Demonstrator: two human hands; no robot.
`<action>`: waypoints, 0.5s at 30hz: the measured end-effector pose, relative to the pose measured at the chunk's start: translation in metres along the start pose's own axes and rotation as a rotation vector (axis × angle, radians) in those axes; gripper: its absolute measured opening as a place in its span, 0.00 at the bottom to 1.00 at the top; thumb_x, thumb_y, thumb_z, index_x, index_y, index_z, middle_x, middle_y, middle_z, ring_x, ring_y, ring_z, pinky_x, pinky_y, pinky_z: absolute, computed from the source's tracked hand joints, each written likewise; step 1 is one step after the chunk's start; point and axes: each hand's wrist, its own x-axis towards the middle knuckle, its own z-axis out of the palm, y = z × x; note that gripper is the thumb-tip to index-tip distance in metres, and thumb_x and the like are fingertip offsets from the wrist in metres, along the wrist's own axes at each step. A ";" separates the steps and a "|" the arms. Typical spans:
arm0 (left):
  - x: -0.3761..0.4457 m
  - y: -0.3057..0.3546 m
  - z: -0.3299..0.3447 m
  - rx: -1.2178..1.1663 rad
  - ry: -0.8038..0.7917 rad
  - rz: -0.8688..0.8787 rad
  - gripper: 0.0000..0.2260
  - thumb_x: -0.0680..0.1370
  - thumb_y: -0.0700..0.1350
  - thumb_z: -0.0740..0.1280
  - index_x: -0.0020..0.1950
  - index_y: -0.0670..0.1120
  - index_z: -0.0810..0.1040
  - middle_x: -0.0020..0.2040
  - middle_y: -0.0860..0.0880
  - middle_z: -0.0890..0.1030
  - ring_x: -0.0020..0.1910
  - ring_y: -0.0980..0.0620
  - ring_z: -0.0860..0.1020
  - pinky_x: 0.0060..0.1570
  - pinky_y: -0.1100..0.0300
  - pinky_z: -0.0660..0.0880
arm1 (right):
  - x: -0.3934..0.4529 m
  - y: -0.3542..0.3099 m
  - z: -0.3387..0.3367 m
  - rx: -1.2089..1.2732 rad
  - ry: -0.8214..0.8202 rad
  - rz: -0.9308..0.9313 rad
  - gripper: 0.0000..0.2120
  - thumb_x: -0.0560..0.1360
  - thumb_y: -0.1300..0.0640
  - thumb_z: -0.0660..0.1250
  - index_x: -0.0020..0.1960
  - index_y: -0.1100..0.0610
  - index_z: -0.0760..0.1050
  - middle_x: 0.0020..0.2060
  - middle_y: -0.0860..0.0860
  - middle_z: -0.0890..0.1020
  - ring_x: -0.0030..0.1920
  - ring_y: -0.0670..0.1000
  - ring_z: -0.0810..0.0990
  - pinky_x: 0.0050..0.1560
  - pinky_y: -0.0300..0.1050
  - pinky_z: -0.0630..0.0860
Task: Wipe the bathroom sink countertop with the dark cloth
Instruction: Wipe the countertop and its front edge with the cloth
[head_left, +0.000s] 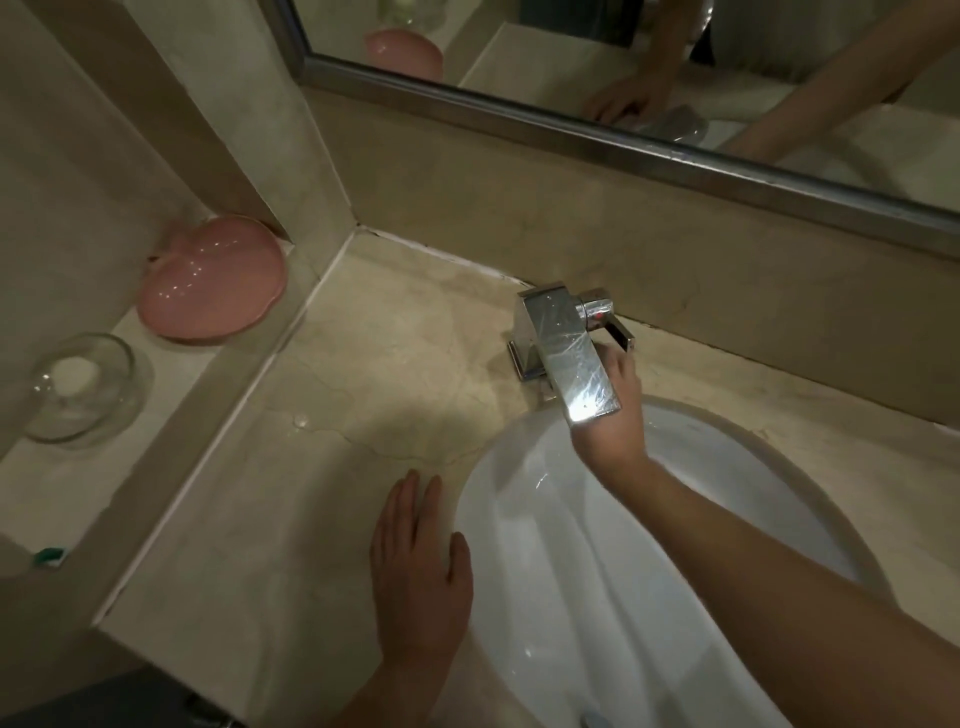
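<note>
My left hand (418, 571) lies flat, fingers straight, on the beige marble countertop (322, 519) at the left rim of the white sink basin (571, 597). My right hand (615, 415) reaches over the basin and up under the chrome faucet spout (571, 353). Its fingertips are at the faucet's lever handle (618, 332), and the spout hides most of the fingers, so the grip does not show. No dark cloth is in view. A wet patch and a water drop (300, 420) sit on the countertop left of the faucet.
A raised ledge on the left carries a pink dish (213, 280), a clear glass bowl (83, 387) and a small green-white item (49, 556). A metal-framed mirror (623, 135) hangs above the backsplash behind the faucet.
</note>
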 end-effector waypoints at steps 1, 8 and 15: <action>0.000 0.000 0.000 0.000 -0.002 -0.001 0.28 0.74 0.46 0.64 0.75 0.47 0.69 0.77 0.47 0.66 0.76 0.46 0.64 0.73 0.52 0.60 | -0.011 -0.003 0.005 0.079 0.021 0.067 0.20 0.72 0.61 0.61 0.61 0.45 0.73 0.58 0.61 0.79 0.56 0.65 0.78 0.55 0.61 0.77; 0.001 0.002 -0.003 -0.005 -0.038 -0.030 0.28 0.75 0.48 0.61 0.75 0.49 0.67 0.77 0.48 0.66 0.77 0.47 0.63 0.73 0.53 0.58 | -0.048 -0.035 0.008 -0.054 -0.224 -0.244 0.19 0.69 0.65 0.75 0.59 0.59 0.80 0.53 0.52 0.82 0.52 0.52 0.79 0.49 0.48 0.79; 0.001 0.000 -0.003 -0.023 -0.025 -0.028 0.27 0.74 0.48 0.61 0.75 0.49 0.68 0.77 0.49 0.66 0.77 0.48 0.62 0.73 0.52 0.60 | -0.024 -0.021 -0.019 0.090 0.051 0.135 0.17 0.67 0.72 0.72 0.54 0.60 0.80 0.42 0.49 0.82 0.45 0.46 0.82 0.45 0.39 0.75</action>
